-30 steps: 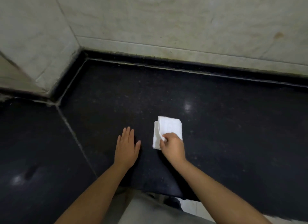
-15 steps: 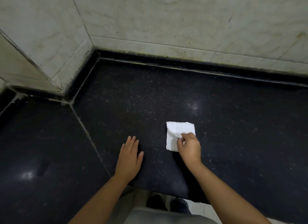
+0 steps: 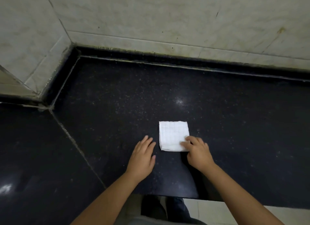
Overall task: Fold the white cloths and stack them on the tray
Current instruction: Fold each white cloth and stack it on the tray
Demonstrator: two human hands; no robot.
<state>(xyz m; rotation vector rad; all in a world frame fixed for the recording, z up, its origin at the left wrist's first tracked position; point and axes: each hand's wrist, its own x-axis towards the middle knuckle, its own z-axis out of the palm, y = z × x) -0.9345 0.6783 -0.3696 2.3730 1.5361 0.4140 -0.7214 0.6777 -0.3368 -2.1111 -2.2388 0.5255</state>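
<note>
One folded cloth (image 3: 173,135), two hands.

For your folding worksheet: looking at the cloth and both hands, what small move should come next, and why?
Probably lift the white cloth: it lies as a folded square on the black counter, the right hand on its near corner, the left hand flat beside it. No tray is in view.

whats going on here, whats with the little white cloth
A person is folding a white cloth on a black stone counter. The cloth lies flat as a small folded square. The right hand has its fingers on the cloth's near right corner, seemingly pressing it down. The left hand lies flat on the counter just left of the cloth, not touching it. No tray is in view, so stacking has not been done for this cloth.
</note>
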